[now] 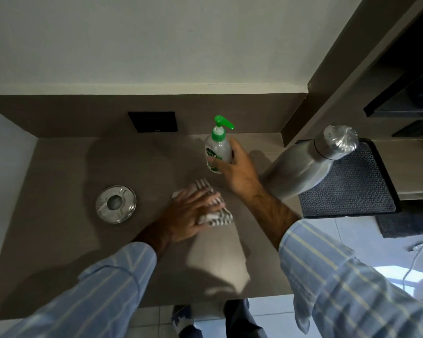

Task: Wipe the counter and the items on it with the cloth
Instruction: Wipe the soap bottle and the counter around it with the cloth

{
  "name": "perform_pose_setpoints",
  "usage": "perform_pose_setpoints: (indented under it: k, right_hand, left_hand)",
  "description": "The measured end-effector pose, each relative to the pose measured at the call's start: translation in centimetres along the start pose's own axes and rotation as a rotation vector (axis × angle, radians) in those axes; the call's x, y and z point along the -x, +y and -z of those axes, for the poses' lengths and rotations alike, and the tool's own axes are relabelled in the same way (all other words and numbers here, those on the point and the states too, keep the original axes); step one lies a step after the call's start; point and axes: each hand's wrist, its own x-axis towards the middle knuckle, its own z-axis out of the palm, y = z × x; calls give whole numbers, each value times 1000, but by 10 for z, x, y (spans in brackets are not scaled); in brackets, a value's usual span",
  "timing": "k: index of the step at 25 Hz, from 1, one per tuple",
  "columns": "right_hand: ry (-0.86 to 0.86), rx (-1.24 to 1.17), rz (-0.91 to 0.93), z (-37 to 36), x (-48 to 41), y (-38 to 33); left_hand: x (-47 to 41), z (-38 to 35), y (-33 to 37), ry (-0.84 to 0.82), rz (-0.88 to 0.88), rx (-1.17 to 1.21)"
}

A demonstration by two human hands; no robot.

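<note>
The striped grey-and-white cloth (215,211) lay crumpled flat on the brown counter (66,167), pressed under the left fingers (205,198). A clear soap bottle (217,148) with a green pump stood upright, gripped low by the right fingers (217,164). A steel flask (305,164) stood just right of those fingers. A round steel ashtray (115,204) sat well left of the left fingers.
</note>
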Motion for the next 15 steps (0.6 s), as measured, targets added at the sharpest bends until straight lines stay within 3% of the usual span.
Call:
perform_pose_setpoints:
  k: [5, 6, 10, 15]
  right_hand:
    - [32, 67, 57, 9, 4, 8]
    - [36, 72, 59, 10, 4, 9]
    - [12, 28, 10, 6, 3, 15]
    - [-68, 45, -54, -2, 13, 32]
  left_hand:
    - [-38, -2, 4, 147, 678, -15]
    - [-48, -7, 22, 154, 702, 15]
    - [-17, -23, 69, 179, 445, 4]
    - [80, -21, 108, 154, 680, -21]
